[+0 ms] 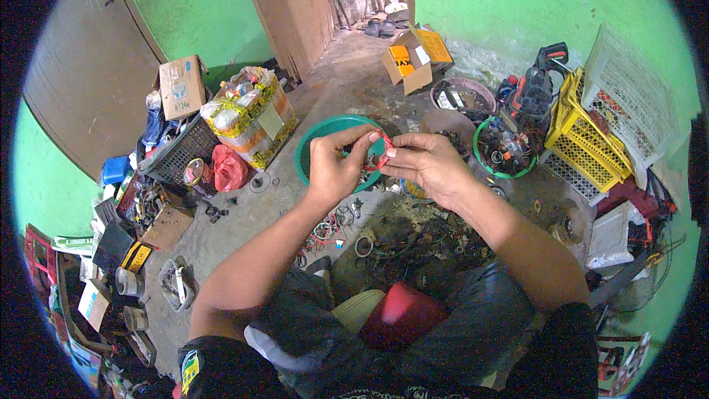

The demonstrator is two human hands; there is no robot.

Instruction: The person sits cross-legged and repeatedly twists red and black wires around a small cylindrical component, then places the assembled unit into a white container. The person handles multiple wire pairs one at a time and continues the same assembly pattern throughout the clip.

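My left hand (337, 161) and my right hand (430, 165) are raised close together in front of me. Between their fingertips runs a short bent length of red twisted wire (385, 143), pinched by both. Whether it is wire or thin cord is hard to tell at this size. Behind and below the hands stands a green basin (301, 152), its contents mostly covered by my fingers. Loose wires (325, 230) and a pale ring (364, 246) lie on the floor beneath my forearms.
A taped box (260, 140), a dark crate (177, 161) and a red plastic bag (232, 168) stand on the left. To the right are a green-rimmed tub of parts (505, 149), a yellow crate (591, 149) and a pressure-washer-like machine (533, 92). An open carton (408, 66) sits near the doorway.
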